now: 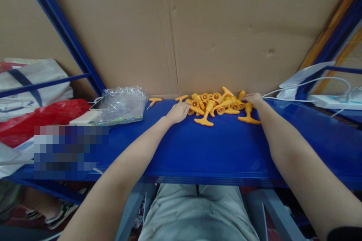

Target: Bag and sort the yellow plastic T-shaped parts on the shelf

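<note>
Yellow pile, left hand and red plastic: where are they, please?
Yellow pile [210,106], head view: on a piece near its middle.
Left hand [178,112], head view: back of the hand.
Red plastic [53,114], head view: its crumpled surface.

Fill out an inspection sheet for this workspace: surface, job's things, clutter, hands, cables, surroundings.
Surface: blue worktop, with a slight sheen.
Job's things: yellow T-handled pieces heaped near the back; one spiral-tipped piece lies apart, left.
Clutter: clear plastic packaging and red bag, left side.
Hands: left hand at heap's left edge, right hand at its right; grips unclear.
Cables: white cables at right and left.
Surroundings: cardboard panel behind, blue frame posts, another person's shoe lower left.
</note>
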Action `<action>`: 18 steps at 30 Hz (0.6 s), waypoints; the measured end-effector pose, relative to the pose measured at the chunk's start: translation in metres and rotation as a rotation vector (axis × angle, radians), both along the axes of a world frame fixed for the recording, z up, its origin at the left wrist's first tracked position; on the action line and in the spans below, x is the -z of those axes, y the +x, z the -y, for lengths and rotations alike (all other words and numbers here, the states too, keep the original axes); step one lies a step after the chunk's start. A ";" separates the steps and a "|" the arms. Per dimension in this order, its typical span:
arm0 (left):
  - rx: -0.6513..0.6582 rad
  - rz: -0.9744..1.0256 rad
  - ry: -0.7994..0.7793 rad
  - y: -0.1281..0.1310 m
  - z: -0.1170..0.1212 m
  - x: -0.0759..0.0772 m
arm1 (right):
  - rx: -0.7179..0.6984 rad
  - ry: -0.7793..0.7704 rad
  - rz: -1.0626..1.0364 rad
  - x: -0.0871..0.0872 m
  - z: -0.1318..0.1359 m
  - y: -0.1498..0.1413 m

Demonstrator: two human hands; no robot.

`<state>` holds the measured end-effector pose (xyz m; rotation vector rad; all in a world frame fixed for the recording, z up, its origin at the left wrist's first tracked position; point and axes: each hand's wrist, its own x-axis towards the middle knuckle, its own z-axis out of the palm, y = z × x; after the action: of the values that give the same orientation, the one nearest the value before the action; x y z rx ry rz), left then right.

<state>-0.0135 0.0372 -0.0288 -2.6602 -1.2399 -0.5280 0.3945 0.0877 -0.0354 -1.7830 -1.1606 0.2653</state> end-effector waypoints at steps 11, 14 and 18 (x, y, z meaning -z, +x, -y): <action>-0.009 -0.005 -0.011 0.002 0.005 -0.004 | 0.015 -0.001 -0.241 -0.008 0.026 -0.014; -0.008 0.005 -0.005 0.002 0.004 -0.003 | -0.002 0.020 -0.288 -0.008 0.028 -0.015; 0.003 0.011 0.009 0.001 0.003 -0.002 | 0.005 0.062 -0.366 -0.009 0.033 -0.017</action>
<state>-0.0125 0.0347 -0.0272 -2.6561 -1.2338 -0.5476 0.3779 0.0549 -0.0267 -1.6002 -0.8918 0.5232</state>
